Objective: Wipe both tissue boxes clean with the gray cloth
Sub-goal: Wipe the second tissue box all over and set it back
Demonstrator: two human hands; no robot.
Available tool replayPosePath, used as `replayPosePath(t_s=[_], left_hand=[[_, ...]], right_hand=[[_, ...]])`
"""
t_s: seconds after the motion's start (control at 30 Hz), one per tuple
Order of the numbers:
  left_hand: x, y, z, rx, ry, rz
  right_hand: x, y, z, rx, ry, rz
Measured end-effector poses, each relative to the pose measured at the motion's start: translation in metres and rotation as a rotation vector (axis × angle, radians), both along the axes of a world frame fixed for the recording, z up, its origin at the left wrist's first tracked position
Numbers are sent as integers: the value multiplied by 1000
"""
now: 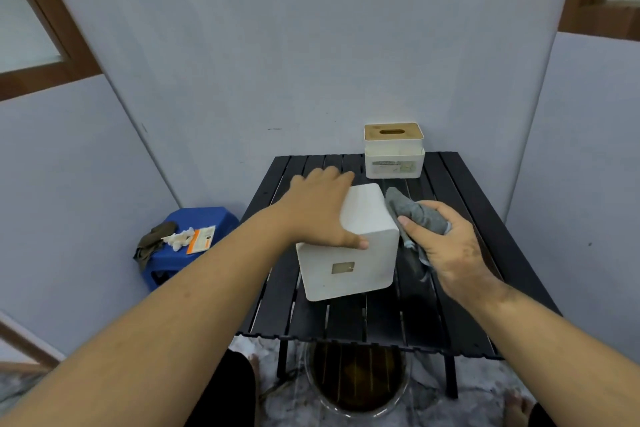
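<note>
A plain white tissue box [349, 253] lies on the black slatted table [460, 204], a small label on its near face. My left hand [320, 208] rests on top of it, fingers spread over the far edge and thumb on the near corner. My right hand [446, 246] grips the bunched gray cloth [414, 215] against the box's right side. A second white tissue box [394, 151] with a wooden slotted lid stands at the table's far edge.
A blue stool [197, 239] left of the table carries an olive rag, white bits and an orange packet. Pale wall panels close in behind and on both sides. Under the table's near edge sits a round basin [356, 388].
</note>
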State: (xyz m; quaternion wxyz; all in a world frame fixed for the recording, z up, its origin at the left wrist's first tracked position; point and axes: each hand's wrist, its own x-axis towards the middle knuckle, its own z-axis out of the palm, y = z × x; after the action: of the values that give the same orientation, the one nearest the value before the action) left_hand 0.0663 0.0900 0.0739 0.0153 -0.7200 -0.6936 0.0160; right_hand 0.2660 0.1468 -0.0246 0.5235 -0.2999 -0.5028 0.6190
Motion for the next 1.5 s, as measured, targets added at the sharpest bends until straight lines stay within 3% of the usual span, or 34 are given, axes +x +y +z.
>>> replayPosePath(t_s=[0.17,0.4,0.53,0.67,0.9,1.0,1.1,1.17,1.23,1.4,1.5], left_hand=[[20,33,6,-102,106,-46],[23,37,20,-119,75,-77],[-2,9,38,-16,-214,4],[-27,-23,12,146,-571,89],[-38,-56,-58,290,-795,121],[-35,-62,-66,344,-813,101],[-21,-64,-64,422,-816,44],[-12,-64,-64,473,-823,13],[-10,-64,-66,500,-824,8],[-9,-65,-69,510,-790,69],[-4,-64,-68,532,-788,62]], right_hand=[[2,-1,-7,-31,12,-72],[5,-3,-2,-19,8,-110],[19,0,17,48,-26,-184],[27,0,32,104,-41,-261],[20,-9,20,155,-124,-233],[16,-18,23,309,-307,-279],[-4,-42,31,620,-546,-316],[-20,-58,35,891,-620,-231],[-22,-55,37,1006,-655,-156],[3,-8,38,578,-596,-352],[-18,-28,45,735,-561,-366]])
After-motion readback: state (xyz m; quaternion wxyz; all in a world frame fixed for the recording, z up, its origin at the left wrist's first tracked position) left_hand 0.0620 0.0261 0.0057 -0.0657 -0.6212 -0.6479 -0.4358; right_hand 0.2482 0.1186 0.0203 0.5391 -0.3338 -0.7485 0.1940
